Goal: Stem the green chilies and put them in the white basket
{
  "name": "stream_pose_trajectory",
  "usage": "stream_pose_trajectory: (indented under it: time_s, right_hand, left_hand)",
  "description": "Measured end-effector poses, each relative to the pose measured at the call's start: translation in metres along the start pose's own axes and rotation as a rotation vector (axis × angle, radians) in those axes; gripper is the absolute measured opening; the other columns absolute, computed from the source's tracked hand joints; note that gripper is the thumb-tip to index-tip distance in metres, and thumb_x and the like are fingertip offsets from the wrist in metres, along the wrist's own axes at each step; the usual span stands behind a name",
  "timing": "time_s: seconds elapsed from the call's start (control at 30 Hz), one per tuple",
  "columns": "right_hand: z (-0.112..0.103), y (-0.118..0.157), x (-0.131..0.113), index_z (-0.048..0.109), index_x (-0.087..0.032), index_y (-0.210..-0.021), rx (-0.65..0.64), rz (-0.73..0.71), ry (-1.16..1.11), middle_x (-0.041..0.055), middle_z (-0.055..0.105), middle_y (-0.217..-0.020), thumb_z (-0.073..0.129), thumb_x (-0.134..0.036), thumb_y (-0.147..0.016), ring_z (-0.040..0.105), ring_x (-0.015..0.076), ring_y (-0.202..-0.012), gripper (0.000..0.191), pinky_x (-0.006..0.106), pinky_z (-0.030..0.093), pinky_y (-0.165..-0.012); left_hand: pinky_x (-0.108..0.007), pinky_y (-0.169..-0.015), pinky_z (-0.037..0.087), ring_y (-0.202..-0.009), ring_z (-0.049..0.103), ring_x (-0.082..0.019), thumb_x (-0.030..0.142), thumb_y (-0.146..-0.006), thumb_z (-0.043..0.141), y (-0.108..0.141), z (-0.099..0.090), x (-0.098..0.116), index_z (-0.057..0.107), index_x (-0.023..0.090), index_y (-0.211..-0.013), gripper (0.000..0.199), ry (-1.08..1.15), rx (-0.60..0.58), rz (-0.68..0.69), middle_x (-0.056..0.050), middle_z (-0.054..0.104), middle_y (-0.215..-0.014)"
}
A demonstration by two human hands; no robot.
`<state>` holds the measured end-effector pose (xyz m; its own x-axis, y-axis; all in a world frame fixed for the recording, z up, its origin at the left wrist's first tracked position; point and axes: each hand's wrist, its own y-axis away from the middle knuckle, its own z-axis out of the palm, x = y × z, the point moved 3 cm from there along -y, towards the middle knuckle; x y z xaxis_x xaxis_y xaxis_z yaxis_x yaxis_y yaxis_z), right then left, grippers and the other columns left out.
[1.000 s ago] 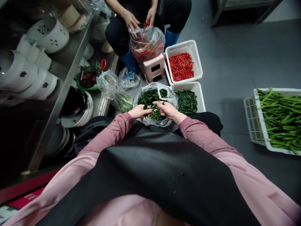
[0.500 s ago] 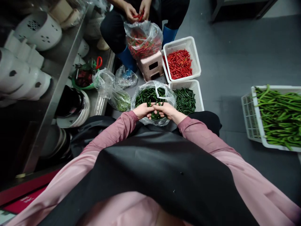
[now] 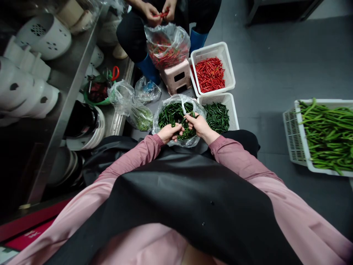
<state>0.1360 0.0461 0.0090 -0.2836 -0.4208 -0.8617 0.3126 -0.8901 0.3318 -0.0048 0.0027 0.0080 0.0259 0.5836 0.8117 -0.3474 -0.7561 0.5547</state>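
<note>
A clear plastic bag (image 3: 162, 106) full of dark green chillies (image 3: 172, 112) stands open in front of me. Over its near part, my left hand (image 3: 171, 132) is closed around green chillies. My right hand (image 3: 196, 124), a little higher and to the right, is closed with green chillies between thumb and fingers. A small gap separates the two hands. Right behind my right hand, a white basket (image 3: 233, 110) holds more green chillies. Another white basket (image 3: 231, 75) beyond it contains red chillies (image 3: 210, 74).
Opposite, a person's hands (image 3: 160, 13) hold red chillies above a bag (image 3: 168, 46) on a pink stool (image 3: 178, 77). At right is a basket (image 3: 298, 140) of long green pods. Metal shelving (image 3: 74, 81) with white pots runs along the left.
My hands have moved apart: the left slightly down and left, the right slightly up. The other person's hands have shifted a little around the red chillies.
</note>
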Motion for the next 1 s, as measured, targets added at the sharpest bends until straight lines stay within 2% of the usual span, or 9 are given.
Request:
stream_pose_trajectory:
  time_s: [0.1, 0.23, 0.33, 0.43, 0.53, 0.63, 0.73, 0.87, 1.0]
  right_hand:
    - [0.001, 0.003, -0.003, 0.055, -0.016, -0.077, -0.056, -0.039, 0.084, -0.0047, 0.047, -0.059, 0.063, -0.036, -0.077, 0.032, 0.0039, -0.043, 0.021, 0.017, 0.03, -0.039]
    - [0.001, 0.009, -0.014, 0.058, -0.018, -0.075, -0.029, -0.252, 0.407, 0.0015, 0.056, -0.074, 0.066, -0.026, -0.072, 0.049, 0.0108, -0.065, 0.012, 0.021, 0.041, -0.055]
    - [-0.004, 0.008, -0.016, 0.057, -0.018, -0.069, 0.085, -0.263, 0.501, 0.0033, 0.059, -0.076, 0.061, -0.021, -0.073, 0.053, 0.0135, -0.071, 0.006, 0.023, 0.043, -0.061]
    - [-0.007, 0.005, -0.007, 0.057, -0.017, -0.066, 0.054, -0.035, 0.419, -0.0002, 0.054, -0.058, 0.055, -0.019, -0.074, 0.046, 0.0097, -0.05, 0.008, 0.022, 0.039, -0.048]
    - [-0.002, 0.008, -0.001, 0.06, -0.015, -0.071, -0.07, 0.076, 0.367, -0.0044, 0.049, -0.05, 0.061, -0.018, -0.069, 0.036, 0.0055, -0.04, 0.003, 0.019, 0.03, -0.04]
    - [0.004, 0.011, 0.001, 0.061, -0.015, -0.073, -0.095, 0.085, 0.348, -0.0064, 0.048, -0.048, 0.068, -0.017, -0.064, 0.033, 0.0035, -0.039, 0.012, 0.017, 0.026, -0.038]
    - [0.005, 0.011, 0.0, 0.06, -0.015, -0.072, -0.075, 0.072, 0.319, -0.0065, 0.047, -0.048, 0.069, -0.018, -0.064, 0.032, 0.0029, -0.038, 0.012, 0.017, 0.023, -0.037]
    - [-0.006, 0.003, -0.005, 0.057, -0.015, -0.071, 0.094, 0.002, 0.187, -0.0067, 0.044, -0.048, 0.068, -0.022, -0.068, 0.034, 0.0036, -0.039, 0.013, 0.017, 0.024, -0.036]
    - [-0.018, -0.004, -0.007, 0.053, -0.017, -0.072, 0.203, -0.024, -0.008, -0.0078, 0.041, -0.05, 0.071, -0.026, -0.068, 0.034, 0.0034, -0.04, 0.021, 0.016, 0.026, -0.037]
  left_hand:
    - [-0.017, -0.037, 0.038, -0.035, 0.034, -0.002, 0.05, -0.078, 0.059, 0.002, -0.001, 0.002, 0.055, 0.013, -0.077, 0.037, -0.069, -0.009, -0.002, 0.003, 0.054, -0.057]
    - [-0.018, -0.032, 0.03, -0.033, 0.036, -0.004, 0.047, -0.076, 0.062, 0.001, -0.008, 0.003, 0.053, 0.013, -0.063, 0.037, -0.23, 0.049, -0.091, 0.003, 0.047, -0.045]
    - [-0.02, -0.034, 0.035, -0.031, 0.033, -0.003, 0.048, -0.08, 0.055, 0.0, -0.008, 0.003, 0.06, 0.012, -0.081, 0.036, -0.196, 0.028, -0.143, 0.001, 0.056, -0.052]
    - [-0.02, -0.038, 0.041, -0.033, 0.038, -0.004, 0.038, -0.08, 0.059, 0.0, -0.004, 0.005, 0.055, 0.013, -0.108, 0.038, -0.153, -0.03, -0.138, 0.0, 0.061, -0.062]
    - [-0.019, -0.04, 0.044, -0.038, 0.044, -0.005, 0.023, -0.074, 0.064, -0.001, 0.001, 0.008, 0.057, 0.011, -0.105, 0.034, -0.21, -0.072, -0.107, 0.0, 0.061, -0.063]
    - [-0.02, -0.04, 0.044, -0.04, 0.047, -0.006, 0.017, -0.072, 0.063, -0.006, 0.007, 0.006, 0.06, 0.009, -0.089, 0.019, -0.274, -0.144, -0.101, -0.003, 0.062, -0.065]
    - [-0.021, -0.04, 0.045, -0.042, 0.047, -0.006, 0.018, -0.073, 0.062, -0.011, 0.008, 0.006, 0.061, 0.009, -0.092, 0.021, -0.248, -0.146, -0.087, -0.004, 0.064, -0.07]
    - [-0.019, -0.042, 0.045, -0.043, 0.044, -0.003, 0.024, -0.075, 0.064, -0.013, -0.002, 0.008, 0.061, 0.01, -0.103, 0.031, -0.177, -0.084, -0.051, -0.006, 0.067, -0.082]
    - [-0.018, -0.041, 0.042, -0.043, 0.042, -0.002, 0.036, -0.076, 0.064, -0.01, -0.012, 0.008, 0.064, 0.008, -0.095, 0.034, -0.177, -0.055, -0.029, -0.007, 0.066, -0.08]
